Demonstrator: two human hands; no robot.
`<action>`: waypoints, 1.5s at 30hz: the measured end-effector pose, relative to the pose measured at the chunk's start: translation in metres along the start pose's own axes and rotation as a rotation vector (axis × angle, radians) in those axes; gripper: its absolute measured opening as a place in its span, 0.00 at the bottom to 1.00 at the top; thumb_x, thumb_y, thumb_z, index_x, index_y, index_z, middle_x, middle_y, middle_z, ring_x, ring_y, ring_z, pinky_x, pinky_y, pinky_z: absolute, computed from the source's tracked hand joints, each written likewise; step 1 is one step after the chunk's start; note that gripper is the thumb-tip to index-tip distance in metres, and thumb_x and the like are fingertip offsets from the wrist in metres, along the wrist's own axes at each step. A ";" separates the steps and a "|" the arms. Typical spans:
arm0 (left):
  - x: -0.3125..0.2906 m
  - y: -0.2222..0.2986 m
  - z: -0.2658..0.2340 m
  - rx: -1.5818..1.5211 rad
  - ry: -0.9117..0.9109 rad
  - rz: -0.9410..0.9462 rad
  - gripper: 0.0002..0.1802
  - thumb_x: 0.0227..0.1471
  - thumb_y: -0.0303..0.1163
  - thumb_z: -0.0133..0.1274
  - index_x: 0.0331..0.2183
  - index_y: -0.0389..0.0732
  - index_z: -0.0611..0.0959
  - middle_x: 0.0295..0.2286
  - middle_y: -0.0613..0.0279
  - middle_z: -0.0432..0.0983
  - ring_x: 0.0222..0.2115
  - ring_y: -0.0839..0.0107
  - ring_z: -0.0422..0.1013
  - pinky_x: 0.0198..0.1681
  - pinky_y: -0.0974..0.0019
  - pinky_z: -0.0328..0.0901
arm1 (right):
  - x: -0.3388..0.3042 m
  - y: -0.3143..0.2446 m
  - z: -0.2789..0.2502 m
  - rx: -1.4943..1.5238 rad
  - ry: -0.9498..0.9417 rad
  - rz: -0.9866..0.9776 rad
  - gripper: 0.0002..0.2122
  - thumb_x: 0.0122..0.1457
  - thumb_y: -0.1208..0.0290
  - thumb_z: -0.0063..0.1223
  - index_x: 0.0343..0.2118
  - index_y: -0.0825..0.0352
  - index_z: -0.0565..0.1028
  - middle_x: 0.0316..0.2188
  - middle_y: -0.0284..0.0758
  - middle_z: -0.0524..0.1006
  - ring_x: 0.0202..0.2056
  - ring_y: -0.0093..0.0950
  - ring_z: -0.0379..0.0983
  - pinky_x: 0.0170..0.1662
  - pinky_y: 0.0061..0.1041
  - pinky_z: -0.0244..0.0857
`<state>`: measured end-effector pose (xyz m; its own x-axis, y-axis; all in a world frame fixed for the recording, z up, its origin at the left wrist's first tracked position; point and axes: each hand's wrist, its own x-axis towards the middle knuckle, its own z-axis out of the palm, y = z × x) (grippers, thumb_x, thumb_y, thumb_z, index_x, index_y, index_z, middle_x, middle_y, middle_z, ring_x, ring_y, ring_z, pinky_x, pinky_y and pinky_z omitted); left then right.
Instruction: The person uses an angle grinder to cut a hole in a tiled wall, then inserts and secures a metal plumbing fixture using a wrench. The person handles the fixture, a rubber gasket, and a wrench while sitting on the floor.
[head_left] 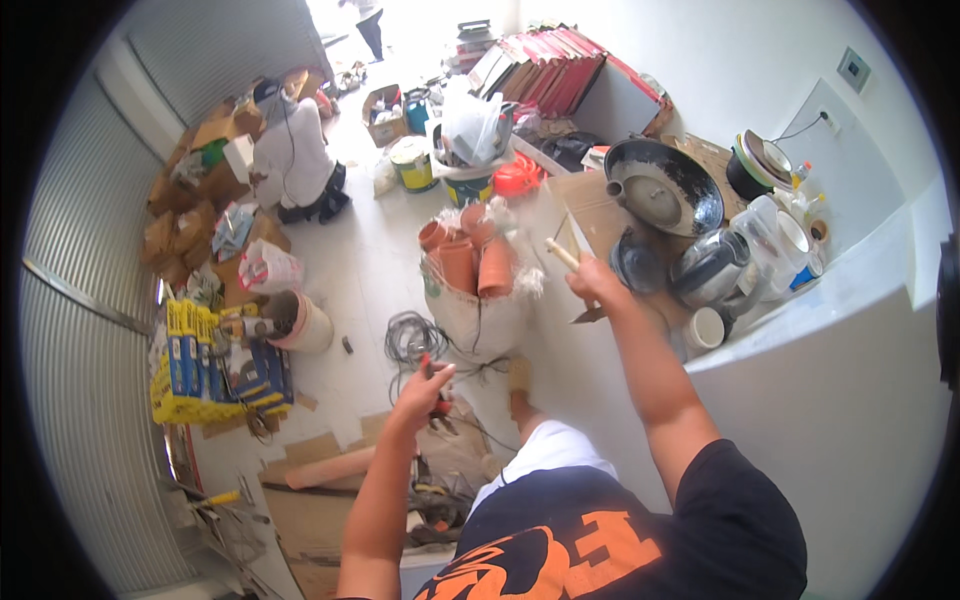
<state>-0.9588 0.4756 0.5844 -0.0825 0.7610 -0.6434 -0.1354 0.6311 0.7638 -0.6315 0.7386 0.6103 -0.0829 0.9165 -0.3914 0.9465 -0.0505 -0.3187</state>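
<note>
My left hand [425,392] is closed on a red-handled tool [440,407] that looks like pliers, its dark forked end pointing down. My right hand [598,283], reaching forward over the right side, grips a tool with a pale wooden handle [563,254]. A flat pointed piece shows below that fist; whether it belongs to the same tool I cannot tell. Between and beyond my hands stands a white sack [475,325] filled with several terracotta-coloured pots or pipe pieces [457,265]. A coil of dark cable [412,338] lies on the floor just past my left hand.
At right, a cardboard-covered surface holds a large black pan [665,187], a kettle [710,265] and a white cup [704,328]. Yellow-and-blue packages [205,360] and a bucket [305,325] stand left. Another person [295,155] crouches by boxes. Cardboard [310,520] and tools lie near me.
</note>
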 end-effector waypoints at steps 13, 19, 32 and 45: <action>0.172 0.158 0.114 0.086 -0.216 -0.194 0.27 0.62 0.49 0.61 0.52 0.38 0.78 0.30 0.64 0.74 0.26 0.74 0.71 0.25 0.69 0.66 | 0.236 0.037 -0.004 -0.188 0.518 0.179 0.22 0.66 0.73 0.45 0.62 0.71 0.70 0.53 0.49 0.76 0.54 0.46 0.76 0.55 0.41 0.73; 0.225 0.188 0.155 0.121 -0.262 -0.260 0.21 0.62 0.45 0.61 0.48 0.41 0.78 0.27 0.65 0.74 0.23 0.74 0.71 0.23 0.70 0.64 | 0.216 0.044 -0.001 -0.079 0.725 -0.015 0.17 0.67 0.71 0.46 0.56 0.72 0.74 0.45 0.46 0.77 0.49 0.43 0.75 0.51 0.40 0.71; 0.239 0.311 0.273 0.747 -0.189 0.875 0.28 0.53 0.42 0.70 0.49 0.35 0.81 0.31 0.54 0.80 0.29 0.62 0.76 0.34 0.60 0.70 | 0.110 -0.008 -0.002 0.305 0.357 0.052 0.12 0.67 0.65 0.49 0.45 0.68 0.75 0.39 0.41 0.79 0.40 0.42 0.81 0.40 0.41 0.76; 0.294 0.299 0.343 1.033 -0.277 1.069 0.21 0.55 0.38 0.66 0.46 0.36 0.83 0.32 0.44 0.80 0.34 0.44 0.77 0.38 0.50 0.71 | 0.109 0.021 0.018 0.443 0.380 -0.014 0.10 0.66 0.67 0.52 0.45 0.67 0.74 0.40 0.47 0.80 0.41 0.46 0.81 0.42 0.43 0.76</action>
<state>-0.6847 0.9399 0.6414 0.5083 0.8460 0.1612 0.6089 -0.4854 0.6275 -0.6263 0.8306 0.5456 0.1009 0.9922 -0.0732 0.7187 -0.1236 -0.6843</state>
